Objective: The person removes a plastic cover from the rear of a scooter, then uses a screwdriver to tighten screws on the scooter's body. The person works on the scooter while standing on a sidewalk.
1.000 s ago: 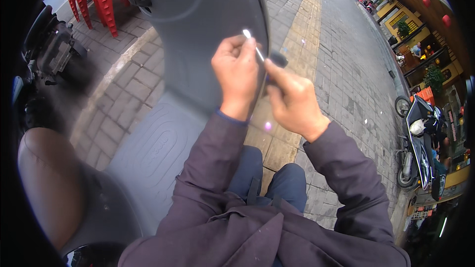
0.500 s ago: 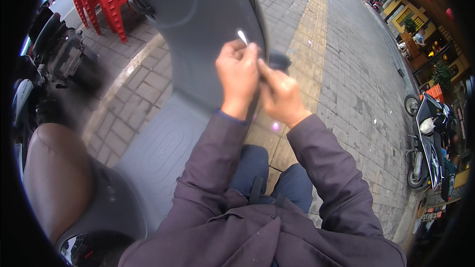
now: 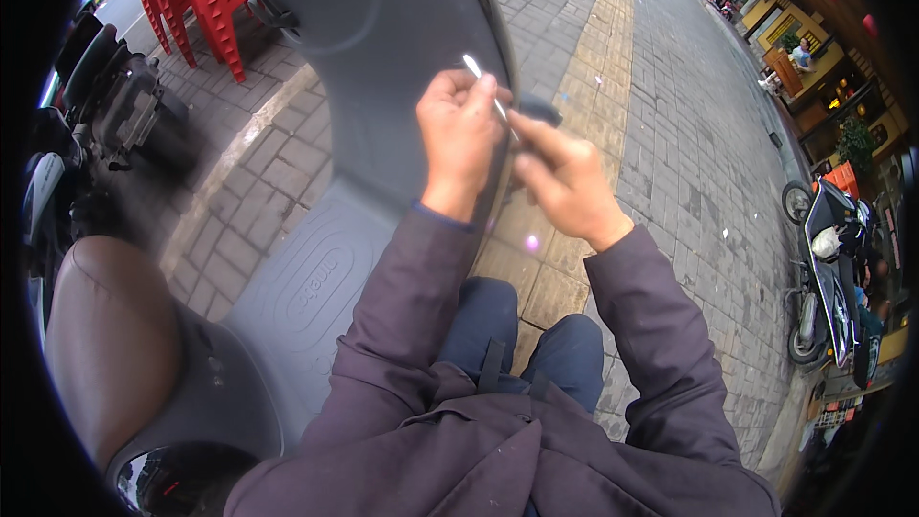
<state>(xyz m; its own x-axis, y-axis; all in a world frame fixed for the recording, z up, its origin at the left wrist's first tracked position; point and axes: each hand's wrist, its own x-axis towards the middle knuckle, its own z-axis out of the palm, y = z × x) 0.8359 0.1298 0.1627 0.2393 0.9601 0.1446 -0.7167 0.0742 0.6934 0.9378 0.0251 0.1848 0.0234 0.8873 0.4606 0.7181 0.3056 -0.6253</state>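
Observation:
A thin stick with a white, rounded tip, looking like a cotton swab (image 3: 471,66), is pinched between the thumb and forefinger of my left hand (image 3: 456,139). Its white tip points up and away, while the thin end comes out toward the right. Close by that end is my right hand (image 3: 565,172), forefinger stretched toward it and thumb held apart below. Slight blur hides whether the forefinger touches the stick. Behind both hands rises the dark grey front panel (image 3: 402,57) of a scooter.
The scooter's grey footboard (image 3: 316,278) and brown seat (image 3: 120,345) are at my left. Stacked red plastic chairs (image 3: 196,0) and a parked motorbike (image 3: 124,96) stand beyond. Another motorcycle (image 3: 828,268) is parked at the far right. Paving with a yellow strip (image 3: 593,86) runs ahead.
My right hand has drawn away from the left, toward the right and slightly nearer me, with its thumb parting from the forefinger. More of the stick shows. My left hand has barely moved.

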